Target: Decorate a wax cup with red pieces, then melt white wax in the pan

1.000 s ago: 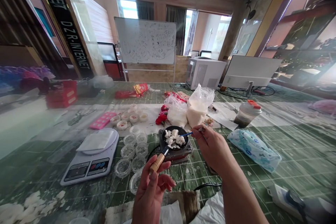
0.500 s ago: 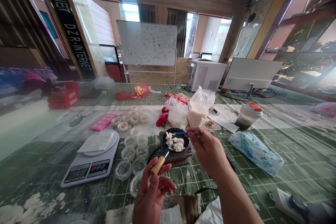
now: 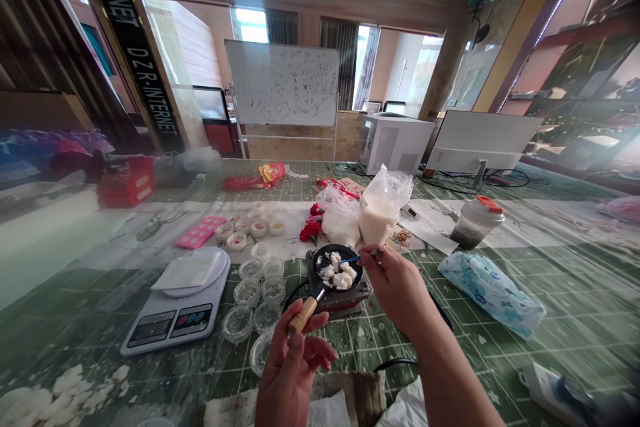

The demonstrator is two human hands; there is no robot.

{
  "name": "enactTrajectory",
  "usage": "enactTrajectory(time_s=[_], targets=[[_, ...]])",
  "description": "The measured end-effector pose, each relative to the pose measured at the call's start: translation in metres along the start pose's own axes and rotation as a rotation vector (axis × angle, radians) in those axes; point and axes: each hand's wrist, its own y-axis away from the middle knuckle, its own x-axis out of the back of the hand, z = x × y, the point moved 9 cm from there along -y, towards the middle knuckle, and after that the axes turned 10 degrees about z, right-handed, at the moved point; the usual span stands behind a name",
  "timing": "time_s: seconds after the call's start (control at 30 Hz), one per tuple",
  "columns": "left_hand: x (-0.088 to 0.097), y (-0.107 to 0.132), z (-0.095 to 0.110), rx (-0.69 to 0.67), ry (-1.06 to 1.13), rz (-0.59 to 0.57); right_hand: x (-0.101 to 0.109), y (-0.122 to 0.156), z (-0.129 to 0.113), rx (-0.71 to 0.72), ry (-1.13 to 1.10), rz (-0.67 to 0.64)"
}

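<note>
A small black pan (image 3: 320,263) with white chunks (image 3: 339,272) in it sits on a little heater (image 3: 350,296) in the middle of the green cutting mat. My left hand (image 3: 293,370) is closed on the pan's wooden handle (image 3: 303,314). My right hand (image 3: 397,287) pinches a thin blue stirring stick (image 3: 351,259) whose tip lies among the white chunks.
A white kitchen scale (image 3: 177,303) lies at the left, with several small clear cups (image 3: 255,297) beside it. Two plastic bags of white material (image 3: 373,213) stand behind the pan. A blue tissue pack (image 3: 493,293) and a lidded jar (image 3: 475,219) are at the right.
The stick's tip has shifted a little among the white chunks. My left hand has kept its hold on the handle. The view has drifted slightly.
</note>
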Motion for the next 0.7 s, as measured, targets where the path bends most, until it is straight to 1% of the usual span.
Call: enactTrajectory(time_s=[0.07, 0.13, 0.27, 0.4, 0.43, 0.57, 0.6, 0.7], targets=[[0.0, -0.001, -0.001, 0.0, 0.005, -0.002, 0.011, 0.002, 0.001, -0.034, -0.005, 0.027], [0.0, -0.001, -0.001, -0.002, 0.001, 0.001, 0.016, 0.003, -0.001, -0.026, -0.012, 0.011], [0.0, -0.002, -0.001, -0.012, -0.015, 0.003, 0.009, 0.006, -0.005, 0.011, 0.003, -0.089], [0.001, -0.002, -0.001, -0.014, -0.005, 0.012, 0.012, 0.005, -0.003, -0.019, -0.017, -0.055], [0.001, -0.002, 0.0, -0.014, -0.004, 0.011, 0.012, 0.005, -0.003, -0.017, -0.023, -0.065], [0.0, -0.001, -0.001, -0.005, 0.002, 0.006, 0.0, 0.009, -0.008, 0.006, -0.018, -0.183], [0.001, -0.001, -0.001, -0.005, 0.004, 0.01, 0.0, 0.009, -0.008, 0.0, -0.021, -0.183], [0.001, -0.002, -0.001, -0.007, -0.004, 0.018, 0.003, 0.008, -0.011, -0.018, -0.068, -0.114]])
